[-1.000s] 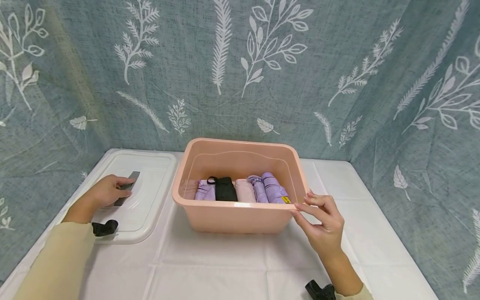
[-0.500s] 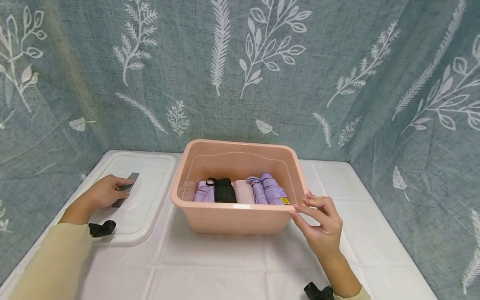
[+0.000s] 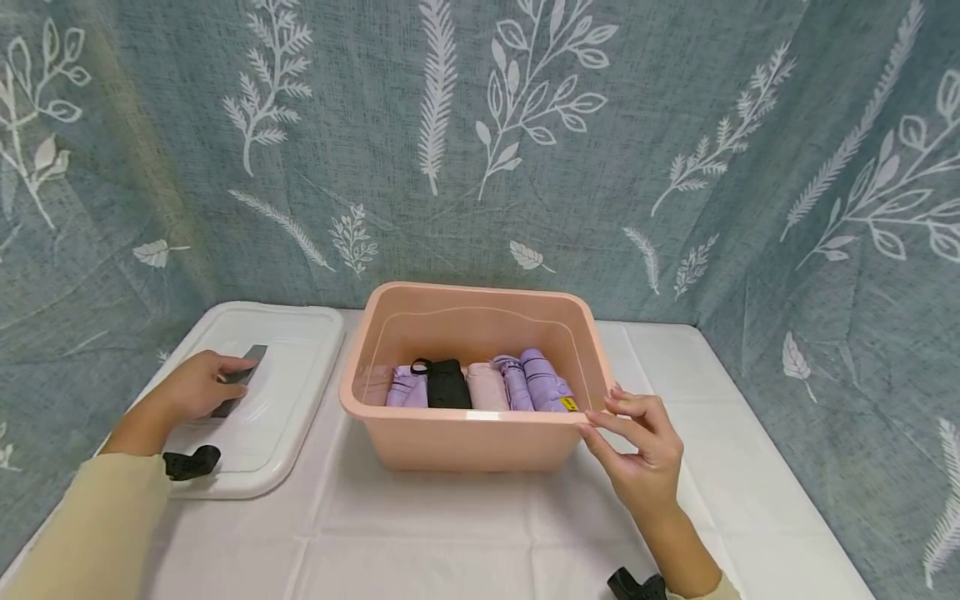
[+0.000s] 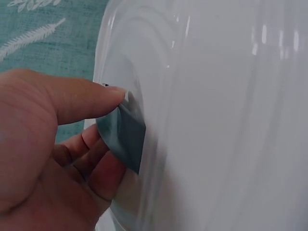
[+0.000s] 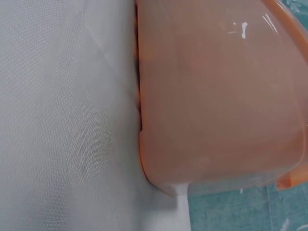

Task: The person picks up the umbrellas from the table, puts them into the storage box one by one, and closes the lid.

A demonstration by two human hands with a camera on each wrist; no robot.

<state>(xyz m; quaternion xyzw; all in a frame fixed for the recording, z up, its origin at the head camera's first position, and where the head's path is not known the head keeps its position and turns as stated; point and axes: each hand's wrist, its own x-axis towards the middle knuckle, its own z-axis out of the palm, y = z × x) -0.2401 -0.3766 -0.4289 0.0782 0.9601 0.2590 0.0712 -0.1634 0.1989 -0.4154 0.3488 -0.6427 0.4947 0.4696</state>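
Observation:
My left hand (image 3: 197, 385) pinches the grey handle (image 3: 244, 377) of a white plastic lid (image 3: 300, 379) at the left of the table. In the left wrist view, the thumb and curled fingers close on that handle (image 4: 131, 139). Whether the lid touches the table all along, I cannot tell. A salmon-pink plastic bin (image 3: 472, 446) stands upright at the centre. My right hand (image 3: 641, 437) pinches its front right rim between thumb and fingers. In the right wrist view only the bin's side (image 5: 216, 106) shows, not the hand.
Inside the bin lies a row of rolled bundles resembling folded umbrellas: a lilac one (image 3: 407, 390), a black one (image 3: 447, 385) with a loop, a pale pink one (image 3: 487, 387) and more lilac ones (image 3: 546, 383). A teal leaf-patterned curtain (image 3: 375, 150) surrounds the white-covered table (image 3: 420, 533).
My left hand and the lid have moved a little to the left, away from the bin. My right hand keeps its hold on the rim. The head view has shifted slightly.

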